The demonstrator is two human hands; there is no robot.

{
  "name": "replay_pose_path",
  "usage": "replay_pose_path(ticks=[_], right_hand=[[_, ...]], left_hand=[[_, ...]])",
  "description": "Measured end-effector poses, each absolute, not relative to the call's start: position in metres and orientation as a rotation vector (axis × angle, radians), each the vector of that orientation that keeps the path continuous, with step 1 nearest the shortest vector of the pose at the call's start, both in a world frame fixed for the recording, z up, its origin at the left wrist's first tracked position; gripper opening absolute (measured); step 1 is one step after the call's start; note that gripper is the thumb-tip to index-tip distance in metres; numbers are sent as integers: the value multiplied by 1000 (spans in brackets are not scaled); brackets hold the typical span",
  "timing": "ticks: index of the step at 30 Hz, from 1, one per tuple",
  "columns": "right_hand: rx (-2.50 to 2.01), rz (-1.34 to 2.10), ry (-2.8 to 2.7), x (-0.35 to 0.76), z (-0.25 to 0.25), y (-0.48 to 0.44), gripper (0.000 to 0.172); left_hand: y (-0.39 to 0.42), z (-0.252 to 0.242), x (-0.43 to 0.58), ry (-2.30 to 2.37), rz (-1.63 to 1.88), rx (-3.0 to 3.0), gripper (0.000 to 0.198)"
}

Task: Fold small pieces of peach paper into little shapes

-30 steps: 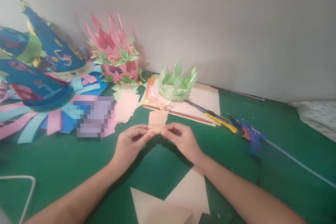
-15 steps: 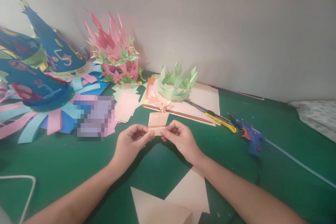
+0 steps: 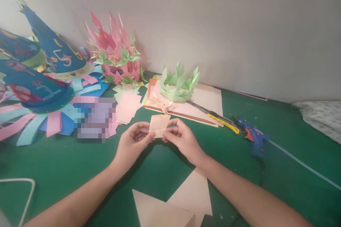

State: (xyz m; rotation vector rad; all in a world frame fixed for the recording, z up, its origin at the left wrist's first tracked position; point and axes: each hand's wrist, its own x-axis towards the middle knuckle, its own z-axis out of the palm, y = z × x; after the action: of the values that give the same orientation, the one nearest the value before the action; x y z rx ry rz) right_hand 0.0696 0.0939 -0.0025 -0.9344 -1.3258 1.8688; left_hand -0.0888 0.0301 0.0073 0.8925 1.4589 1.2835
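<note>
A small peach paper square (image 3: 159, 125) with fold creases is held just above the green table (image 3: 66, 163). My left hand (image 3: 133, 142) pinches its left edge between thumb and fingers. My right hand (image 3: 182, 138) pinches its right edge the same way. Both hands are closed on the paper near the table's middle. Larger peach paper pieces (image 3: 183, 202) lie on the table below my forearms.
A green folded paper crown (image 3: 179, 85) sits on paper sheets (image 3: 207, 101) behind the hands. A pink paper crown (image 3: 114, 55) and blue cone hats (image 3: 50, 49) stand at left. A yellow cutter (image 3: 222, 122) and a blue glue gun (image 3: 252, 136) lie at right.
The paper's lower edge has been folded up, so the piece looks shorter. Both hands have shifted slightly up and closer together.
</note>
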Motion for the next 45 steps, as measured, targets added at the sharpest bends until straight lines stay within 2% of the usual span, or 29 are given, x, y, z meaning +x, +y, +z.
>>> replay_pose_path(ticks=[5, 17, 36, 45], right_hand=[[-954, 1863, -1348, 70, -4, 94, 31], [-969, 1821, -1425, 69, -1, 92, 28], [-949, 1795, -1518, 68, -6, 90, 19], [-944, 1776, -1536, 67, -4, 88, 20]], left_hand=[[30, 8, -89, 1521, 1266, 906, 35], [30, 9, -89, 1485, 1185, 942, 24], [32, 7, -90, 1459, 1086, 993, 26], [29, 7, -88, 1476, 1153, 967, 20]])
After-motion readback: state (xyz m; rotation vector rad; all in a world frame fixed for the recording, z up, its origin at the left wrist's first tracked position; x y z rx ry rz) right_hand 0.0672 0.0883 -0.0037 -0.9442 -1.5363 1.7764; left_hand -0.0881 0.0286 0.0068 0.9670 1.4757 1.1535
